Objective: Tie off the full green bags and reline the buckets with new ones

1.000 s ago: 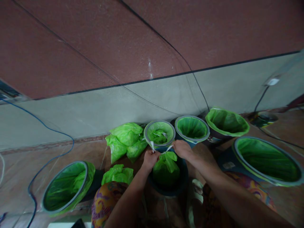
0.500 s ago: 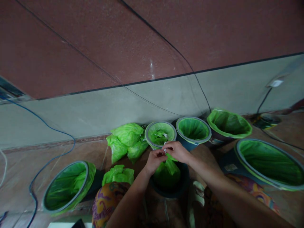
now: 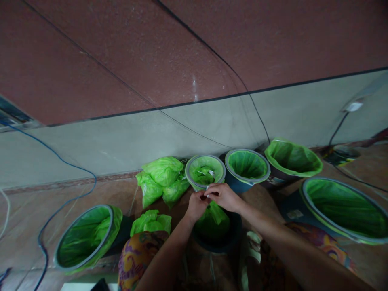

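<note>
Right in front of me, a green plastic bag (image 3: pixel 214 220) sits in a dark bin (image 3: pixel 235 236), its top gathered into a narrow neck. Just above that neck, my left hand (image 3: pixel 197 205) and my right hand (image 3: pixel 223 196) meet, fingers pinched together. Between them shows a bit of the bag's white drawstring (image 3: pixel 207 191), mostly covered by the fingers. Behind my hands stands a grey-rimmed bin (image 3: pixel 220 157) lined in green, with a white strip on the bag inside. Tied-looking full green bags (image 3: pixel 163 171) are piled to its left.
Green-lined bins stand around: one tilted at left (image 3: pixel 110 226), a blue one (image 3: pixel 268 178), a dark one (image 3: pixel 274 171) and a large one (image 3: pixel 306 194) at right. A crumpled green bag (image 3: pixel 151 222) lies by my knee. A blue cable (image 3: pixel 65 202) crosses the floor.
Both hands have come closer together above the bag's neck, and my right hand has shifted slightly left. The bins and piled bags stay where they were.
</note>
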Demonstrator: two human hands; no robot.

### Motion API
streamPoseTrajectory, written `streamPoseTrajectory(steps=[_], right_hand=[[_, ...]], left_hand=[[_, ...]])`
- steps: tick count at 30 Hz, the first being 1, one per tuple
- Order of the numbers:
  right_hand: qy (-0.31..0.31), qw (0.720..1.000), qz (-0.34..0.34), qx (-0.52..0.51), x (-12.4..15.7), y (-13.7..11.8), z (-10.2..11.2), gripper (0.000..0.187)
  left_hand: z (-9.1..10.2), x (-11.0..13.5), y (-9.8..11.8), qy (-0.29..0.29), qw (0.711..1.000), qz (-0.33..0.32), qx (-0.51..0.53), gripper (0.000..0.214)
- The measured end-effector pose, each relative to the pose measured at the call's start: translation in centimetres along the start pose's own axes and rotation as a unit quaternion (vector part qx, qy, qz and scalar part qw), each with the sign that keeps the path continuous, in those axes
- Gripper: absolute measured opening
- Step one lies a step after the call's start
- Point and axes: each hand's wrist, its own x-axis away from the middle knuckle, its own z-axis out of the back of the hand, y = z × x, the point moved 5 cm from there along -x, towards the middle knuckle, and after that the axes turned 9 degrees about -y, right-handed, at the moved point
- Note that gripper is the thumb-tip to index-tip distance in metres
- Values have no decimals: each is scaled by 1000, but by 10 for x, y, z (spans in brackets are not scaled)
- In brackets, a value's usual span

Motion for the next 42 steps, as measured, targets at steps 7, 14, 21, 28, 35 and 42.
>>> streamPoseTrajectory(steps=[7,14,21,28,35,42], right_hand=[[-28,993,-110,-45,0,29,-6,65],[-73,990,-99,73,-1,16,-1,28],[-67,976,-150,142,1,10,6,20],[-162,970,-149,99,3,24,-6,17],[-268,932,-242,25,17,32,-11,19],[-64,978,-154,128,0,30,6,23]], left_hand=[[-3,-2,-7,-45,998,-16,-32,25],[-1,0,-7,-12,1000,9,10,22],[5,6,-5,86,973,118,177,15],[10,6,-11,92,973,106,184,15],[15,1,-2,81,996,31,-1,20],[8,8,9,83,994,-28,-67,38]])
